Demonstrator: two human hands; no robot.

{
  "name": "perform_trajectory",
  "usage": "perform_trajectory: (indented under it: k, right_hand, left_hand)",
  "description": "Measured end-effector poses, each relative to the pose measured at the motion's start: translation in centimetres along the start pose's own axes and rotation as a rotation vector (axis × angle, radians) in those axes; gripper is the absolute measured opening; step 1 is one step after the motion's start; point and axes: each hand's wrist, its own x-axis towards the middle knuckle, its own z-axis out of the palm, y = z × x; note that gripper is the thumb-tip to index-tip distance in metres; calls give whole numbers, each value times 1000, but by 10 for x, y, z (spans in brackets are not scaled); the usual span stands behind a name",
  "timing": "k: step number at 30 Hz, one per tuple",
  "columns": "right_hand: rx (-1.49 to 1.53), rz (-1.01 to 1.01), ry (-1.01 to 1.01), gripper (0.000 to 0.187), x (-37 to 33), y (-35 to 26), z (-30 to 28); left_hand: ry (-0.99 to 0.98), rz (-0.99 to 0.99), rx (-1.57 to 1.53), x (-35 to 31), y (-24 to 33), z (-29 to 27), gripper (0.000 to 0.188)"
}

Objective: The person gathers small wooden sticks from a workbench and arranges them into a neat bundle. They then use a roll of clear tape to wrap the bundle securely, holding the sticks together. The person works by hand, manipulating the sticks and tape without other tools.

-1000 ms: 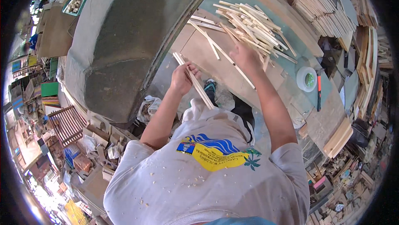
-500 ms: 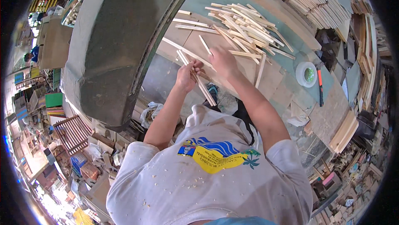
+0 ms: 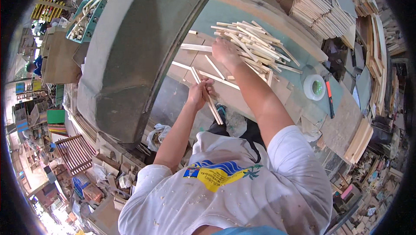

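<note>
Largest item: grey-green housing (image 3: 130, 57), at upper left, its surface without readable lettering; below and right of its edge, table (image 3: 284, 96), topped with brown and green boards; then pale shirt (image 3: 242, 204), flecked with shavings; wood pile (image 3: 255, 40), loose sticks crossing one another, on the table's far part; shirt print (image 3: 216, 179) in yellow and blue, with a palm tree.

Right hand (image 3: 225, 50) at the pile's left edge, fingertips hidden, cannot tell whether pinching; left hand (image 3: 198, 95) curled round a few thin sticks (image 3: 213, 111), held slanting near the table's edge; tape roll (image 3: 307, 88) just beside orange-and-black cutter (image 3: 330, 99), markings too small to read; smallest, dark lettering on the print, upside down.
</note>
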Motion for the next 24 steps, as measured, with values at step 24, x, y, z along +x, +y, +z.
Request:
perform_trajectory:
  k: [24]
  right_hand:
    - [-228, -395, 477, 20, -53, -32, -89]
  left_hand:
    - [39, -30, 15, 26, 4, -9, 16]
